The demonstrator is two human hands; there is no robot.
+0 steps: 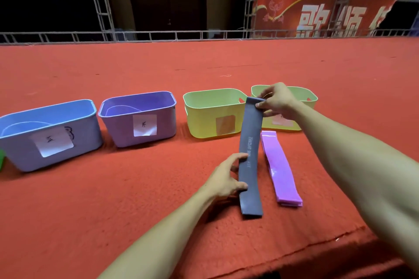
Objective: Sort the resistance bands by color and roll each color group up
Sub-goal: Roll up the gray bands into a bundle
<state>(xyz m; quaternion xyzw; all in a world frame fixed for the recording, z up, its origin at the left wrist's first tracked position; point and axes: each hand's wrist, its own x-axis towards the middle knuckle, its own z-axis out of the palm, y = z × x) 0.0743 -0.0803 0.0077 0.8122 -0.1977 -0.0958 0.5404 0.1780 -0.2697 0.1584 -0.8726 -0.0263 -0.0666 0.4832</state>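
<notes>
Red felt covers the counter (136, 199). A flat grey rubber resistance band (249, 142) is held up slanted near the front edge, toward the right side, and its lower end reaches the felt. The right grip (275, 99) pinches its top end. The left grip (226, 176) is closed around its lower part. Just right of it lies a stack of flat purple bands (280, 170), not touching it. Farther back four plastic bins stand in a row: a blue bin (56, 142), a purple bin (122, 131) and two yellow-green bins (201, 124).
</notes>
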